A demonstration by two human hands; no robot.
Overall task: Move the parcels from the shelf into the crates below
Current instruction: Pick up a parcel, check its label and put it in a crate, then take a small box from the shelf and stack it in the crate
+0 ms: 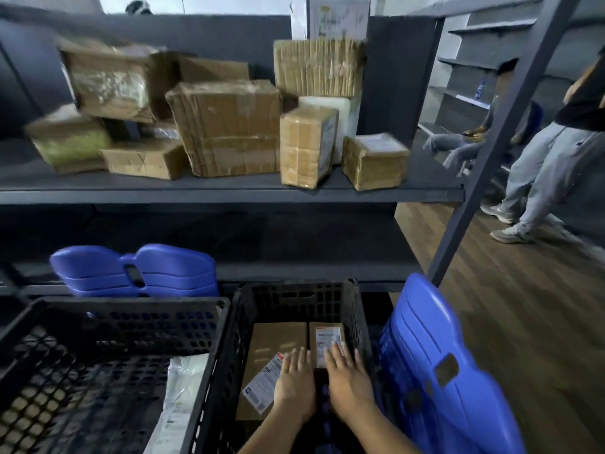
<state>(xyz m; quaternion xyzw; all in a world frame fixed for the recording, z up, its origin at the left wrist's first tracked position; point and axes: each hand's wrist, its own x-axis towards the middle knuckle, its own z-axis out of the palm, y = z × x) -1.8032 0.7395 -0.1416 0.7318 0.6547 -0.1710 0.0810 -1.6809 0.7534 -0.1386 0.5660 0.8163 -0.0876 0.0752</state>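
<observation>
parcels [278, 339] lie flat side by side on the floor of the right crate [296, 285], two brown cardboard boxes touching along one edge. left hand [296, 385] rests palm down on the big parcel [271, 335], fingers straight, gripping nothing. right hand [348, 385] lies just beside it, straight fingers pressing the near end of the small parcel [319, 357], also holding nothing. a white label [263, 383] with a red corner sits askew on the big parcel, partly under the left fingers. a second label [328, 335] with a red strip is on the small one. both carry barcodes and dark print, too fine to read. the near ends of both boxes are hidden by the hands and wrists.

left crate [131, 304], black and perforated like the other, holds a white bag [183, 388] cut off by the frame's lower edge. blue plastic panels [435, 371] lean at the right crate's far side, and more [137, 270] lie behind the left crate.

up on the shelf [229, 191] more taped brown boxes [229, 126] crowd together, the left ones blurred. a white carton [337, 18] on top has unreadable print. at right, two people [550, 165] are cropped.
</observation>
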